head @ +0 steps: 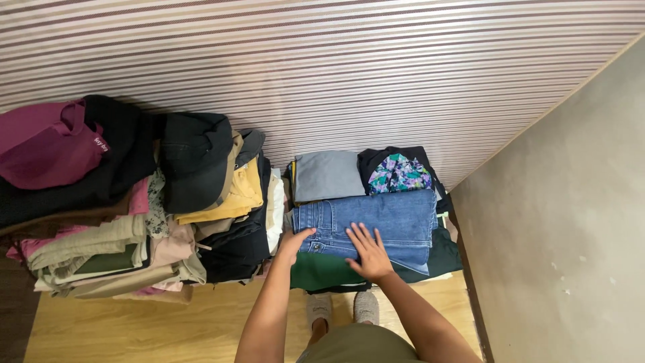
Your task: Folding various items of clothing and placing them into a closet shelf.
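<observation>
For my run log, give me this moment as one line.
left hand: on waistband edge of folded jeans | right hand: flat on jeans | jeans: atop green garment | beside: grey folded cloth

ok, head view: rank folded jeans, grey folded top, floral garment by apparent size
1. folded jeans, clearly largest.
2. grey folded top.
3. floral garment, smallest; only part shows, the rest hidden under dark cloth, so true size unsure.

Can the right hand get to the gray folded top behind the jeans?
Probably yes. The right hand lies flat on the folded jeans, and the gray top sits uncovered just beyond them, with nothing in between.
</observation>
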